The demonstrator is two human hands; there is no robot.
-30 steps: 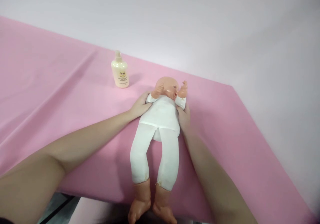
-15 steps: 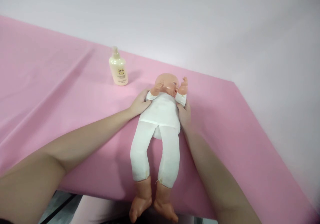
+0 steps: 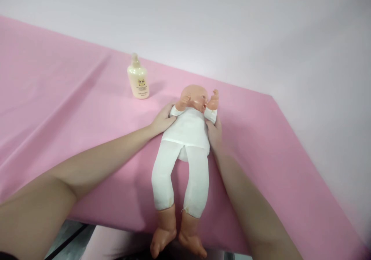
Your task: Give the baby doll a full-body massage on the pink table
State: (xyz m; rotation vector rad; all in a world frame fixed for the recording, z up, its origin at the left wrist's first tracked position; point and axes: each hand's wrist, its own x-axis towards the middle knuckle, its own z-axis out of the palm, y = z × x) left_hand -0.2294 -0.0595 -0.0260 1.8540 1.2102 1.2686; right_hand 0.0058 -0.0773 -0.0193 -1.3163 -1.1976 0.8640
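A baby doll (image 3: 187,130) in a white cloth body lies on its back on the pink-covered table, its head at the far end and its bare feet over the near edge. Its head is turned to the right and both its forearms point up. My left hand (image 3: 162,119) grips the doll's side below its arm, thumb on the front. On the other side my right hand (image 3: 213,133) holds it in the same way. The fingers of both hands are mostly hidden behind the doll.
A cream pump bottle (image 3: 138,80) with a printed label stands upright beyond my left hand. The pink tablecloth (image 3: 66,97) has folds on the left. Behind the table rises a plain pale wall (image 3: 203,28).
Almost nothing differs. The whole view has shifted very slightly, while both hands keep the same hold on the doll.
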